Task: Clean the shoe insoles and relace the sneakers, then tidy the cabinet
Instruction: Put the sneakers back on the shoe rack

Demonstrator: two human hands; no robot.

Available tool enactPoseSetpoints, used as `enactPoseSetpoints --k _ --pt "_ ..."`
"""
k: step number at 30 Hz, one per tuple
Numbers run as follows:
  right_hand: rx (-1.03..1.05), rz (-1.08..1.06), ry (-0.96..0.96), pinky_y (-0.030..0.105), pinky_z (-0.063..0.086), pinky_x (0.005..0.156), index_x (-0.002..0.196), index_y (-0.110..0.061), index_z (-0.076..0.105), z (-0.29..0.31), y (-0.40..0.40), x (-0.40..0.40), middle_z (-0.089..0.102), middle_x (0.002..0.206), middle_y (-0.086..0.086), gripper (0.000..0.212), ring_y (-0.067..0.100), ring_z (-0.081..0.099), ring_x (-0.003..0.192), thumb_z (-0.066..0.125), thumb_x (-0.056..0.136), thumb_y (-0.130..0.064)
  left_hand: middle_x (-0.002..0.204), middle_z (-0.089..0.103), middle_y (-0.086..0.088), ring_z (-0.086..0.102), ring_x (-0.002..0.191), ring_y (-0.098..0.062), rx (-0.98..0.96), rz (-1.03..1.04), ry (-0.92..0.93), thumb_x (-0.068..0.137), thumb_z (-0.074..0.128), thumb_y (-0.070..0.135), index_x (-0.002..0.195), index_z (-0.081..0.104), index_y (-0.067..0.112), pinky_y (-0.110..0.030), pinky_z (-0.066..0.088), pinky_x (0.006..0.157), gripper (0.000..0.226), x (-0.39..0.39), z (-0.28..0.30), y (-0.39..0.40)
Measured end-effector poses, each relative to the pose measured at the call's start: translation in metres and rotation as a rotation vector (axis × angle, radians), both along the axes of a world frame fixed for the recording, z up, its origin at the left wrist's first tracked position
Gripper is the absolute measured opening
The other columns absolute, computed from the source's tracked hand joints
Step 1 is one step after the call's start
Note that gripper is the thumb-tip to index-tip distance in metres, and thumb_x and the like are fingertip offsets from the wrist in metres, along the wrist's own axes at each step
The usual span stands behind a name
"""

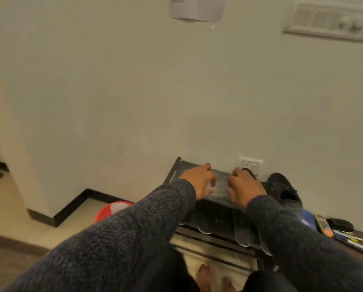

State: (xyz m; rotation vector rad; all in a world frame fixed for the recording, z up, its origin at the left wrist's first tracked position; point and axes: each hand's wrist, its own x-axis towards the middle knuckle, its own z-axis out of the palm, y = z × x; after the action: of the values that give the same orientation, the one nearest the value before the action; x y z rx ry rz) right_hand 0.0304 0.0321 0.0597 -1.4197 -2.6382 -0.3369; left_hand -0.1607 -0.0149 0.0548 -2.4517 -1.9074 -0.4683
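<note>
Head view, looking down over two dark knitted sleeves: both hands reach to the top of a low dark metal shoe rack (177,168) standing against the cream wall. The left hand (199,182) hangs just over the dusty grey top panel (220,184) with fingers loosely curled and blurred; it seems to grasp nothing, though I cannot tell whether it touches. The right hand (245,186) lies spread, fingers down on the same panel, released rather than clenched.

A black lace-up sneaker (284,189) stands just beside the right hand, its mouth open. Several dark flat insoles with pale edges (242,232) lie on the tier below, toes overhanging the front rail. A red plastic bucket (111,209) sits on the floor to the left.

Judging by look, the insoles are light, thin and floppy, so pinching one at the stiffer heel, or supporting it mid-length, should stop it drooping. The sneaker is soft-sided and light; the heel collar or the tongue opening offers the surest hold. The dust may make the panel slippery.
</note>
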Motion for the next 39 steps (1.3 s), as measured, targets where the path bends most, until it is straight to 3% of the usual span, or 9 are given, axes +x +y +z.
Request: enactPoseSetpoints --k 5,10,17,24,27,31,35,39 --pt "-0.029 0.168 -0.020 0.044 0.053 0.087 0.106 -0.017 0.061 -0.011 -0.040 -0.102 0.047 0.120 0.005 0.019 0.025 0.050 0.111 0.056 0.095 -0.031 0.123 0.049 -0.001 0.059 0.102 -0.027 -0.051 0.146 0.011 0.092 0.065 0.038 0.111 0.067 0.028 -0.037 0.048 0.080 0.022 -0.096 -0.019 -0.070" --pt "-0.061 0.335 -0.035 0.046 0.053 0.088 0.122 -0.019 0.056 -0.009 -0.084 -0.195 0.054 0.122 0.005 0.027 0.026 0.053 0.115 0.052 0.098 -0.032 0.120 0.058 0.001 0.058 0.110 -0.022 -0.092 0.338 0.020 0.095 0.062 0.038 0.120 0.064 0.028 -0.039 0.049 0.087 0.027 -0.170 -0.018 -0.142" --pt "-0.051 0.511 -0.058 0.042 0.055 0.085 0.119 -0.026 0.056 -0.008 -0.142 -0.280 0.061 0.113 0.003 0.023 0.022 0.057 0.103 0.054 0.097 -0.031 0.120 0.063 0.001 0.058 0.111 -0.022 -0.072 0.564 -0.034 0.095 0.063 0.035 0.123 0.062 0.027 -0.038 0.049 0.089 0.029 -0.207 -0.012 -0.200" --pt "-0.127 0.650 -0.095 0.042 0.053 0.082 0.115 -0.023 0.059 -0.034 -0.178 -0.333 0.061 0.110 0.004 0.022 0.026 0.058 0.103 0.052 0.097 -0.033 0.119 0.066 -0.002 0.061 0.110 -0.025 -0.122 0.718 -0.099 0.093 0.065 0.032 0.118 0.066 0.022 -0.040 0.053 0.089 0.027 -0.238 -0.040 -0.246" --pt "-0.181 0.685 -0.123 0.036 0.047 0.073 0.115 -0.023 0.059 -0.064 -0.179 -0.353 0.061 0.109 0.005 0.021 0.028 0.060 0.102 0.051 0.096 -0.029 0.119 0.067 -0.003 0.062 0.109 -0.026 -0.181 0.734 -0.119 0.093 0.065 0.030 0.118 0.067 0.021 -0.039 0.053 0.089 0.027 -0.255 -0.062 -0.251" --pt "-0.300 0.688 -0.111 0.032 0.042 0.073 0.113 -0.026 0.062 -0.119 -0.170 -0.370 0.066 0.112 0.003 0.023 0.029 0.063 0.103 0.058 0.091 -0.028 0.121 0.066 -0.004 0.062 0.112 -0.026 -0.236 0.744 -0.150 0.092 0.066 0.029 0.117 0.067 0.019 -0.035 0.048 0.090 0.027 -0.268 -0.114 -0.245" --pt "-0.507 0.632 -0.255 0.036 0.053 0.084 0.110 -0.024 0.065 -0.206 -0.168 -0.359 0.068 0.107 0.002 0.021 0.027 0.064 0.099 0.058 0.091 -0.028 0.121 0.065 -0.002 0.062 0.110 -0.027 -0.479 0.756 -0.246 0.091 0.067 0.030 0.122 0.066 0.022 -0.039 0.053 0.091 0.031 -0.255 -0.199 -0.237" --pt "-0.685 0.480 -0.403 0.042 0.056 0.085 0.116 -0.021 0.063 -0.284 -0.162 -0.327 0.065 0.113 0.005 0.027 0.030 0.064 0.102 0.060 0.091 -0.030 0.125 0.063 -0.001 0.062 0.110 -0.026 -0.723 0.683 -0.323 0.091 0.067 0.031 0.123 0.064 0.025 -0.038 0.053 0.087 0.033 -0.234 -0.282 -0.223"
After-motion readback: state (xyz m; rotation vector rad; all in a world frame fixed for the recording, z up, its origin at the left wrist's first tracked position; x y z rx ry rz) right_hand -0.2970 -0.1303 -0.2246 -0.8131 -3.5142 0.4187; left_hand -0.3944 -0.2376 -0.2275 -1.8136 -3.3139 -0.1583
